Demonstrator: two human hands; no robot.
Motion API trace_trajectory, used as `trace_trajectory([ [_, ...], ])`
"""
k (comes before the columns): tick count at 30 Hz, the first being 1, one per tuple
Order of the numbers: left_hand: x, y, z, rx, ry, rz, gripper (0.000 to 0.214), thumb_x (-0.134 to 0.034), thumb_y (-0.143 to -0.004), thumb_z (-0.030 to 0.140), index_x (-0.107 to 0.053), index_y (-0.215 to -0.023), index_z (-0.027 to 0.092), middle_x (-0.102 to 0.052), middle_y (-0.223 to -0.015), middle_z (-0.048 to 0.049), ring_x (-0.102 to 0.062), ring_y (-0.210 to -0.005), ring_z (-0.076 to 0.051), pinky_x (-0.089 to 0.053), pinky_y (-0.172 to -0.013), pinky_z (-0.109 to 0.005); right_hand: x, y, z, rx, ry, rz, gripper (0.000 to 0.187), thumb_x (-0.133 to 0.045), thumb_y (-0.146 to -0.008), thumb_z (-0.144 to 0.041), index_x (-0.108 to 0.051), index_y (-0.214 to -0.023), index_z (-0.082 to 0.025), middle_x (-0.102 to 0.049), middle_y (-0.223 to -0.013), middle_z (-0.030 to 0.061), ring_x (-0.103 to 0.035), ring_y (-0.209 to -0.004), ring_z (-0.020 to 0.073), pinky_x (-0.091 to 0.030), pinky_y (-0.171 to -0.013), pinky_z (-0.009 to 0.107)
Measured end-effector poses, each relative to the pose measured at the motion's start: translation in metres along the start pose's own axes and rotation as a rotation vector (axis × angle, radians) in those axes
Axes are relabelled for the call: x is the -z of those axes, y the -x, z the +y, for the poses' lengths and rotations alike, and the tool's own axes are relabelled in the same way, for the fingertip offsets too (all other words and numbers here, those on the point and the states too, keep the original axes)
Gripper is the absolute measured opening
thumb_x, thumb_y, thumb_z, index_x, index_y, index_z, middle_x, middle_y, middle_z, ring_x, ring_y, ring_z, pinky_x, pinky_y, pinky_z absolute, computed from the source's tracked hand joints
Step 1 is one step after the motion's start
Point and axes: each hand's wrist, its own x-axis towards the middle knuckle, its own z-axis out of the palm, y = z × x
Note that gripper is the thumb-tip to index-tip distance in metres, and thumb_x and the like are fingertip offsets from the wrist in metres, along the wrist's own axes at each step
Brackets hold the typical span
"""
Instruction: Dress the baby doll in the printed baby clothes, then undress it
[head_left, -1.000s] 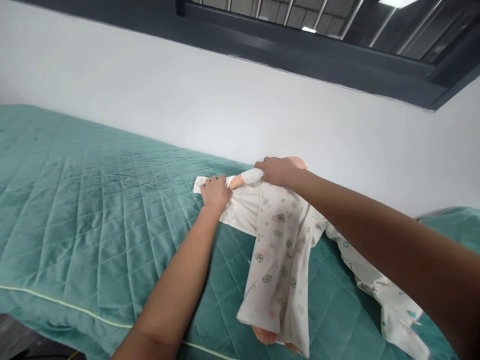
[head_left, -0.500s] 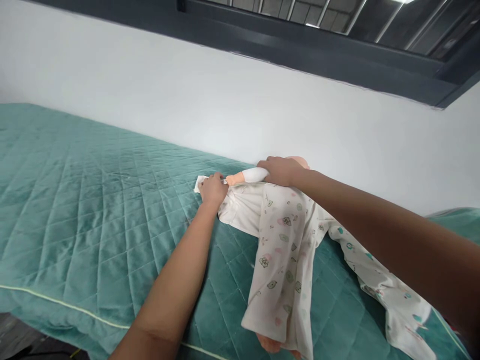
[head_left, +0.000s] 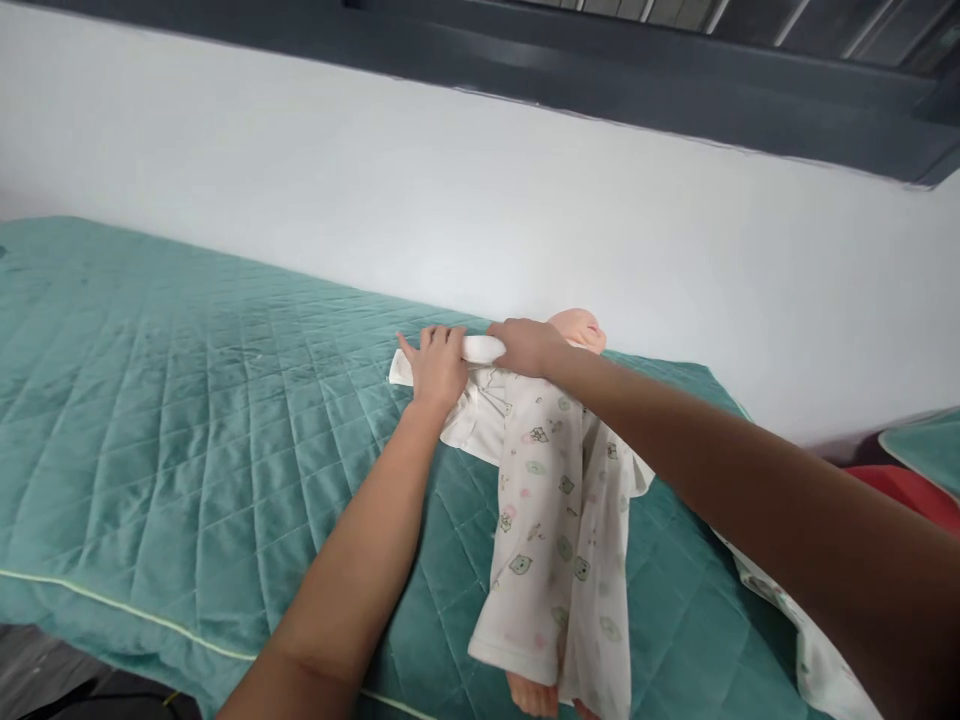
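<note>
A baby doll lies on its back, head toward the wall, in patterned white pants with its feet poking out at the near end. A white garment is spread at its side, its sleeve end reaching left. My left hand is wrapped round the lower end of the doll's arm, thumb sticking out to the left. My right hand is closed around the upper part of that arm near the shoulder. Between them the arm's white section shows; the doll's hand is hidden.
The green quilted bed cover runs under everything, with a white wall behind. Another printed white garment lies at the lower right, partly behind my right forearm. Something red shows at the right.
My left hand has moved right, from the sleeve end onto the doll's arm, covering its hand. My right hand has shifted slightly left, and more of the doll's head shows.
</note>
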Motion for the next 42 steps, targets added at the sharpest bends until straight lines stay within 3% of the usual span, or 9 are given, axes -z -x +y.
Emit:
trace_trajectory([
  [3,-0.005,-0.003,0.004,-0.095,-0.028,-0.061,0.042,-0.051,-0.091,0.016,-0.058,-0.13,0.028,-0.063,-0.133,-0.0111,-0.046,-0.133,-0.034,-0.01,-0.118,-0.074,-0.006,0.007,0.006,0.01,-0.045,0.058,0.041,-0.057,-0.09,-0.032,-0.062,-0.129,-0.023,-0.068,-0.126,0.0108,-0.06,-0.118,0.0311,-0.049,-0.095,0.043],
  [8,-0.014,-0.003,0.012,-0.124,0.01,-0.201,0.038,-0.057,-0.093,0.034,-0.057,-0.13,0.025,-0.065,-0.125,-0.0111,-0.056,-0.12,-0.031,-0.038,-0.108,-0.052,-0.024,0.064,0.034,-0.009,-0.38,0.353,0.047,-0.049,-0.095,-0.031,-0.058,-0.14,-0.02,-0.06,-0.144,0.0074,-0.051,-0.136,0.0264,-0.036,-0.117,0.045],
  [13,-0.017,-0.002,0.011,-0.082,-0.037,-0.159,0.036,-0.049,-0.097,0.032,-0.059,-0.131,0.027,-0.066,-0.126,-0.0114,-0.056,-0.12,-0.032,-0.04,-0.099,-0.046,-0.071,0.131,0.065,-0.422,-0.708,0.745,0.041,-0.047,-0.094,-0.038,-0.067,-0.126,-0.023,-0.067,-0.134,0.0074,-0.058,-0.126,0.0269,-0.042,-0.112,0.048],
  [16,-0.018,-0.003,0.008,-0.021,-0.05,-0.143,0.038,-0.048,-0.095,0.028,-0.06,-0.132,0.028,-0.067,-0.126,-0.0108,-0.057,-0.12,-0.032,-0.039,-0.098,-0.045,-0.104,0.146,0.075,-0.527,-0.701,0.821,0.042,-0.047,-0.092,-0.035,-0.066,-0.126,-0.021,-0.067,-0.133,0.0096,-0.057,-0.125,0.028,-0.04,-0.112,0.051],
  [20,-0.02,-0.006,0.002,0.046,-0.05,-0.115,0.039,-0.048,-0.095,0.027,-0.06,-0.132,0.028,-0.068,-0.125,-0.0106,-0.059,-0.12,-0.032,-0.039,-0.098,-0.046,-0.124,0.14,0.08,-0.504,-0.578,0.861,0.047,-0.044,-0.089,-0.025,-0.063,-0.131,-0.021,-0.064,-0.137,0.0097,-0.048,-0.134,0.0278,-0.035,-0.116,0.051],
  [24,-0.02,-0.007,-0.003,0.119,-0.075,-0.081,0.038,-0.048,-0.094,0.025,-0.062,-0.129,0.029,-0.068,-0.127,-0.0102,-0.058,-0.123,-0.032,-0.037,-0.104,-0.048,-0.119,0.123,0.084,-0.541,-0.52,0.781,0.051,-0.044,-0.082,-0.017,-0.064,-0.13,-0.021,-0.065,-0.135,0.0096,-0.051,-0.13,0.0285,-0.033,-0.116,0.051],
  [28,-0.02,-0.007,-0.007,0.181,-0.117,-0.035,0.037,-0.045,-0.094,0.023,-0.063,-0.126,0.029,-0.069,-0.126,-0.0104,-0.059,-0.122,-0.032,-0.037,-0.105,-0.051,-0.115,0.11,0.083,-0.606,-0.535,0.715,0.049,-0.04,-0.088,-0.017,-0.064,-0.131,-0.021,-0.065,-0.135,0.0095,-0.053,-0.128,0.027,-0.029,-0.116,0.049],
  [35,-0.019,-0.006,-0.008,0.231,-0.132,-0.016,0.036,-0.046,-0.093,0.024,-0.064,-0.124,0.027,-0.069,-0.128,-0.0109,-0.058,-0.123,-0.032,-0.038,-0.105,-0.052,-0.12,0.116,0.102,-0.642,-0.454,0.655,0.049,-0.032,-0.093,-0.015,-0.063,-0.131,-0.021,-0.069,-0.129,0.0096,-0.057,-0.122,0.0242,-0.022,-0.118,0.047],
  [42,-0.015,-0.002,-0.006,0.269,-0.162,-0.057,0.038,-0.045,-0.092,0.02,-0.061,-0.127,0.024,-0.066,-0.13,-0.0121,-0.056,-0.125,-0.034,-0.036,-0.108,-0.058,-0.114,0.13,0.126,-0.842,-0.538,0.561,0.045,-0.04,-0.093,-0.022,-0.062,-0.131,-0.019,-0.072,-0.121,0.0124,-0.062,-0.117,0.0277,-0.037,-0.107,0.043],
])
